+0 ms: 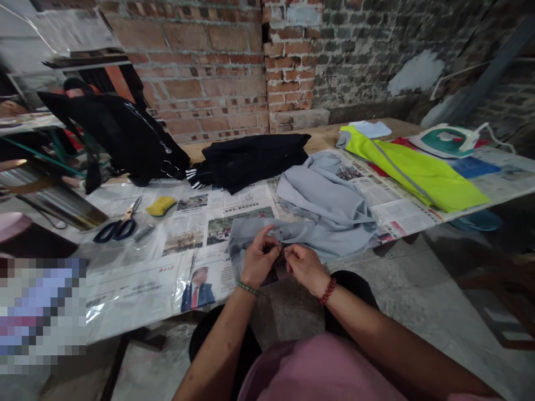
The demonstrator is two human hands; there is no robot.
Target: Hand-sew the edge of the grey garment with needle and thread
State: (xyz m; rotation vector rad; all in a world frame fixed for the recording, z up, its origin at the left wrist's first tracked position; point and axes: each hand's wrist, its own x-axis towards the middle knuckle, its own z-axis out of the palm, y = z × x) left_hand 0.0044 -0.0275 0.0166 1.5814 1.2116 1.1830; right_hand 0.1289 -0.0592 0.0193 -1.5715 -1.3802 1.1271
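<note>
A grey cloth garment (330, 195) lies crumpled at the table's front edge, one part of it spread out to the left behind my hands. My left hand (259, 257) rests against that part, with thumb and index finger pinched together. Close to its right, my right hand (305, 267) is also closed in a pinch, and the fingertips of both hands almost meet. Whatever lies between the fingers is too small and dark to make out. Scissors (121, 225) with dark handles lie to the left, beside a small grey spool-like thing (144, 233) and a yellow-green sponge (160, 206).
Newspaper under clear plastic (137, 301) covers the table. Behind lie folded black cloth (254, 159) and a black bag (125, 136). At right are a neon-yellow garment (418, 167) and a green-and-white iron (445, 140). A metal flask (62, 197) leans at left.
</note>
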